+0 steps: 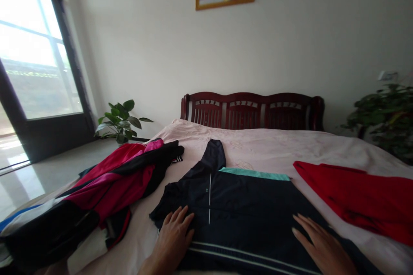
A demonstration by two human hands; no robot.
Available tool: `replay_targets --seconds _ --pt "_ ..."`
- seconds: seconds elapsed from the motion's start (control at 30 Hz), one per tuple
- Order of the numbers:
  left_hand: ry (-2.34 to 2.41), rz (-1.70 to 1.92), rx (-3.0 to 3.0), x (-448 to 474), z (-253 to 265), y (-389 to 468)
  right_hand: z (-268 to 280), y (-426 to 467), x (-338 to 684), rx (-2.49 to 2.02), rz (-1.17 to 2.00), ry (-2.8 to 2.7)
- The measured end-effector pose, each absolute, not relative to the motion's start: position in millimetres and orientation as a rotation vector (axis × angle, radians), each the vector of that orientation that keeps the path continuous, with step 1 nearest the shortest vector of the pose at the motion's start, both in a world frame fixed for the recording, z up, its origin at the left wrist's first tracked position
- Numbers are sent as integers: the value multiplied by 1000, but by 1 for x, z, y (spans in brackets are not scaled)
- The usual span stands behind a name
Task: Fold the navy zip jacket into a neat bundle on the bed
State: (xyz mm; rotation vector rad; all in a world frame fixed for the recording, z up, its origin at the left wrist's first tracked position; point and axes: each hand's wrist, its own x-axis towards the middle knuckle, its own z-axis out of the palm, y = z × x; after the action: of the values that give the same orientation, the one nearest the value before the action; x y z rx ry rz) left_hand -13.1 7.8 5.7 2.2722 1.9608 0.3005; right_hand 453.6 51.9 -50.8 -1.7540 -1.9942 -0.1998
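Note:
A dark navy jacket point(245, 202) with a teal strip and thin white lines is spread out on the pink bedsheet point(274, 142). Its collar end points left, and one sleeve sticks up toward the far side. My left hand point(176, 232) lies flat on the jacket near the collar, fingers stretched out. Over the right part of the jacket rests my right hand point(319, 240), its fingers extended and apart. Neither hand grips the cloth.
At left lies a heap of pink, black and white clothes point(119, 184). A folded red garment point(358, 193) is on the right. Beyond the sheet stands a dark wooden backrest point(243, 111), with potted plants point(121, 120) to either side and a glass door point(35, 51) at left.

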Motion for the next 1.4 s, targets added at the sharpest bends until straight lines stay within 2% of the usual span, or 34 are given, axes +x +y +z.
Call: replay_targets --seconds 0.23,0.77,0.83,0.93,1.03,1.13,1.4 --pt "1967 294 2277 -14 0 10 -58 55 456 -1838 -98 -1939" --pt "1979 141 2300 -18 -8 14 -63 43 454 -1858 -227 -2071" --pt "1963 83 2286 -17 -1 15 -61 43 459 -1848 -183 -2125" --pt "1926 17 2286 -16 18 24 -48 48 463 -1917 41 -2141" --pt "1884 84 2328 -13 37 48 -20 64 459 -1986 276 -2104" --pt "1876 221 2341 -10 45 91 9 94 441 -1947 361 -2143" --pt "2058 429 2311 12 42 201 32 212 392 -1859 99 -2304"
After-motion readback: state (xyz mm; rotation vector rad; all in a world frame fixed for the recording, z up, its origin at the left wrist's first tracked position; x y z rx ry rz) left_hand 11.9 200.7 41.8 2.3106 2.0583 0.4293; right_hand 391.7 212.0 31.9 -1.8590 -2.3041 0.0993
